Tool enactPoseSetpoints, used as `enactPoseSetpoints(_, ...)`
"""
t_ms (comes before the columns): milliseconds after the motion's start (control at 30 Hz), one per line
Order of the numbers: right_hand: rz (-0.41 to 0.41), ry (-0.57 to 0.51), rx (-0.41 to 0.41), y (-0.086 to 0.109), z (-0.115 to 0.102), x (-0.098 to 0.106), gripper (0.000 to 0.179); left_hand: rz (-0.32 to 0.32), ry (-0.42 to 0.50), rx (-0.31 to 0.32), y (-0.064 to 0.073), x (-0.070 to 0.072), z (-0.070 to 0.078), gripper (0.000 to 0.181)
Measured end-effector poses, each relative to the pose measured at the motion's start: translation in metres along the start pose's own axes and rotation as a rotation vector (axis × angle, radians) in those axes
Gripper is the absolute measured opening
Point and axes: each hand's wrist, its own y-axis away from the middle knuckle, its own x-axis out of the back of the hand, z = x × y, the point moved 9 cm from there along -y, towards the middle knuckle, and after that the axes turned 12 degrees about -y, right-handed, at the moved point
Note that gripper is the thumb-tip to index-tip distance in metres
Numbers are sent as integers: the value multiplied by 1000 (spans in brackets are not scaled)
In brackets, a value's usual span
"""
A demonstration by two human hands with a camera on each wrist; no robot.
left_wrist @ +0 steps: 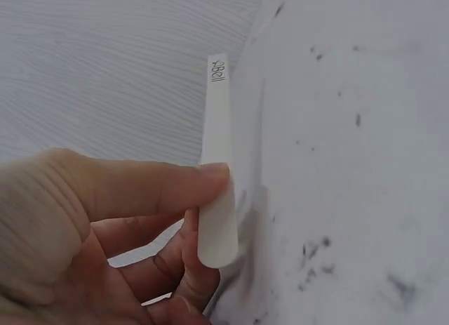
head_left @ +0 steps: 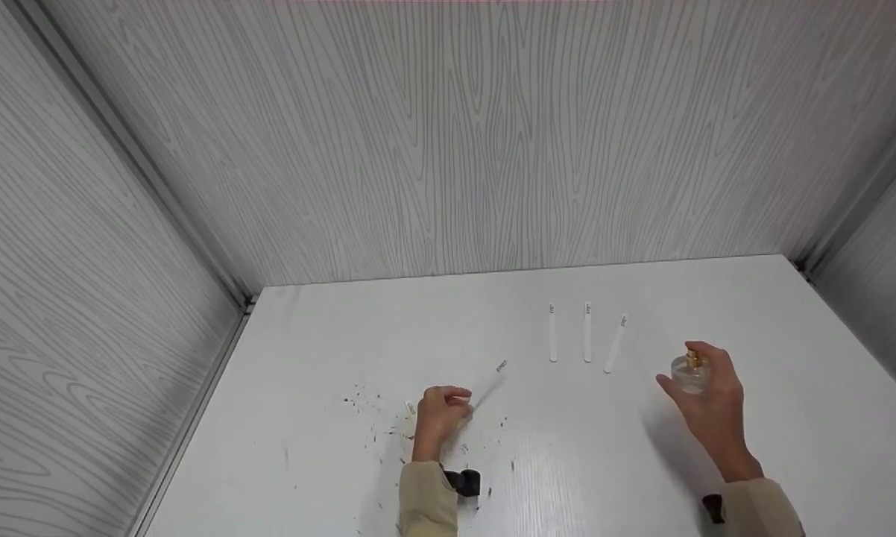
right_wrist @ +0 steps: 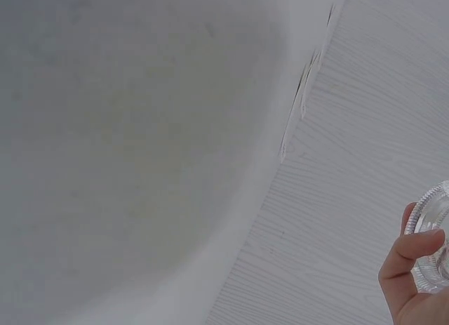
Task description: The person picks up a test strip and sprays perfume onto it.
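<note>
Between thumb and fingers, my left hand (head_left: 440, 415) pinches a white perfume test strip (left_wrist: 217, 121) near its rounded end. The strip's printed end points up and away from the hand. Off to the right, my right hand (head_left: 718, 403) grips a round clear glass perfume bottle (head_left: 688, 379), held above the table. A finger rests on the bottle's gold spray top (head_left: 692, 359), with the thumb at the glass. At the right wrist view's edge only part of the ridged glass bottle (right_wrist: 419, 223) shows.
Three white test strips, a left one (head_left: 553, 335), a middle one (head_left: 587, 335) and a tilted right one (head_left: 616, 344), lie on the white table (head_left: 329, 328). Another printed strip end (head_left: 409, 407) shows beside the left hand. Dark specks (head_left: 358, 400) are scattered there. Wood-grain walls (head_left: 455, 134) enclose the table.
</note>
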Motion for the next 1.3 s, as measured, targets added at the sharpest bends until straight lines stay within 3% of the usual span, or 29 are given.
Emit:
enactPoseSetpoints(167, 3, -5, -10, 0, 1, 0, 65, -87, 108, -9, -1, -12, 7, 23)
enactPoseSetpoints(400, 1, -8, -7, 2, -1, -2, 65, -188, 233, -71, 3, -32, 22, 26)
enactPoseSetpoints(567, 2, -15, 6, 1, -1, -2, 64, -252, 347, -52, 3, -46, 29, 29)
enactPoseSetpoints(833, -11, -40, 12, 0, -3, -5, 64, -266, 320, -16, 5, -62, 35, 29)
enactPoseSetpoints(1100, -7, -52, -1, -3, -3, -7, 64, -276, 325, -58, 7, -72, 51, 35)
enactPoseSetpoints(1300, -14, -59, 39, -3, -8, -10, 65, -286, 342, -109, 12, -80, 66, 29)
